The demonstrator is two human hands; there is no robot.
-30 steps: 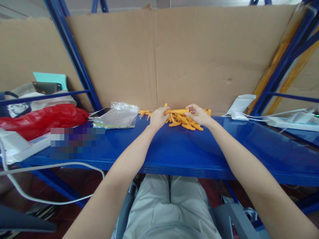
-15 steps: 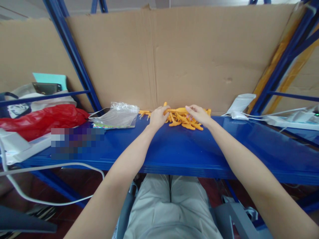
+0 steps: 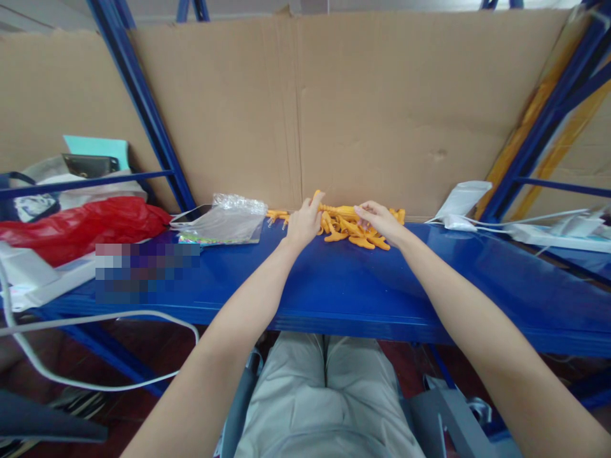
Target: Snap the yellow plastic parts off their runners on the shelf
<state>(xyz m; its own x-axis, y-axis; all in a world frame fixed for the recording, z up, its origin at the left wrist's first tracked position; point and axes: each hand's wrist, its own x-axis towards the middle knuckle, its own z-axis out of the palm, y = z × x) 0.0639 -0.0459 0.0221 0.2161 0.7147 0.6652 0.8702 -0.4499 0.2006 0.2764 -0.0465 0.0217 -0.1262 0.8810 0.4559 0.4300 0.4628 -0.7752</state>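
A ridged, orange stick-shaped piece (image 3: 340,210) lies across between my hands near the back of the blue shelf. My left hand (image 3: 303,226) is closed round its left end, where an orange tip (image 3: 317,193) stands up by the fingers. With thumb and fingers pinched, my right hand (image 3: 379,218) holds the stick's right part. Below and behind lies a heap of orange plastic pieces (image 3: 363,242) with branching, finger-like ends. More thin orange pieces with small metal parts (image 3: 277,216) stick out left of my left hand. The exact kind of these pieces is too small to tell.
A clear plastic bag (image 3: 233,222) lies left of the heap. Farther left are a red bag (image 3: 95,226) and a white cable (image 3: 119,388). A white packet (image 3: 463,197) and a power strip (image 3: 548,232) stand right. Cardboard (image 3: 382,95) closes the back.
My left hand has turned slightly, its thumb and forefinger now stretching up along the upright orange tip. The right hand has hardly moved.
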